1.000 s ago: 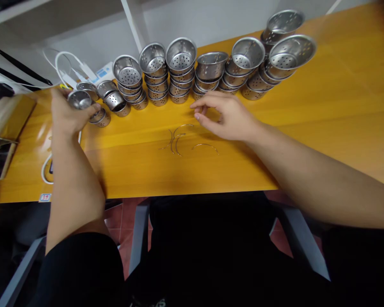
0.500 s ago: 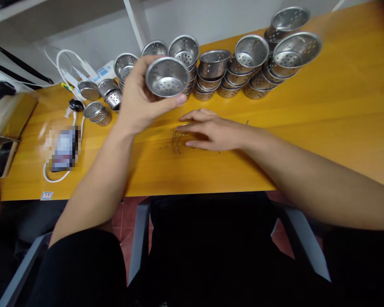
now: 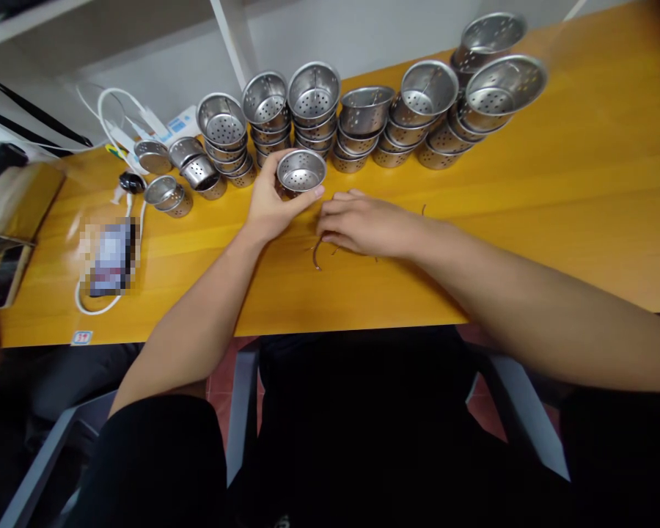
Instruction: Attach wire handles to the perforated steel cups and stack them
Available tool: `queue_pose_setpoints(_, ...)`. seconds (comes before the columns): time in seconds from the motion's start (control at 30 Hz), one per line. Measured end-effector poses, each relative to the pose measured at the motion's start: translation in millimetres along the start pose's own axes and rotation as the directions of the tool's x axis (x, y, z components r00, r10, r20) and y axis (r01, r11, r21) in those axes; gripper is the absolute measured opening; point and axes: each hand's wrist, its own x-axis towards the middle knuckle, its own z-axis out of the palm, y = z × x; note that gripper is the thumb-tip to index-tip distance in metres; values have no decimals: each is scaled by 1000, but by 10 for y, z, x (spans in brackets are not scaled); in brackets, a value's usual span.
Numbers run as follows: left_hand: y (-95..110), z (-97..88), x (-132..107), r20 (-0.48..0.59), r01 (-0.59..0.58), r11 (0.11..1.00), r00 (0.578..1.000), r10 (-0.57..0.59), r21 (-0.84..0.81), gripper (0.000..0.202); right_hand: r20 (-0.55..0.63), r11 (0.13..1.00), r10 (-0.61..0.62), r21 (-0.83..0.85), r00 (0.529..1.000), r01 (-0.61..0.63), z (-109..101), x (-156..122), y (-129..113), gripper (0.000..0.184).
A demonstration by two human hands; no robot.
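Observation:
My left hand (image 3: pixel 272 205) is wrapped round the side of a round metal strainer cup (image 3: pixel 301 172) with holes in its bottom. The cup's open mouth faces up, low in front of the stacks. To its right, my right hand (image 3: pixel 352 222) is low over the table with its fingers curled together. A thin curved wire (image 3: pixel 316 254) sticks out from beneath these fingertips, and they seem to pinch it; the grip itself is partly hidden. More wire ends (image 3: pixel 423 210) show around the right hand and wrist.
Several stacks of perforated cups (image 3: pixel 314 92) line the back of the wooden table (image 3: pixel 583 183). Smaller cups (image 3: pixel 168 194) stand at the left, by a power strip (image 3: pixel 181 123) and white cables. A pixelated device (image 3: pixel 110 257) lies at front left. Part of another person shows at the left edge.
My left hand has lowered the strainer cup toward the table and moved it slightly right. My right hand's spread fingers have closed, drawing the curved wires together toward the right.

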Motion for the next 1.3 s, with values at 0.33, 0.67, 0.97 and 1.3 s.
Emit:
queue_pose_setpoints(0.33, -69, 26, 2, 14, 2, 1000, 1000, -2, 15, 119, 287, 950, 302, -9, 909, -313, -517, -123, -107, 9)
queue_pose_setpoints(0.67, 173, 30, -8, -27, 81, 996, 996, -80, 48, 113, 438, 900, 435, -193, 787, -391, -653, -26, -373, 8)
queue_pose_setpoints(0.97, 99, 74, 3, -28, 33, 999, 999, -33, -15, 123, 408, 906, 407, -291, 817, -307, -630, -15, -451, 13)
queue_pose_setpoints(1.3, -14, 124, -13, -56, 47, 999, 997, -46, 16, 131, 168, 969, 244, 1, 955, -247, -485, -182, 18, 7)
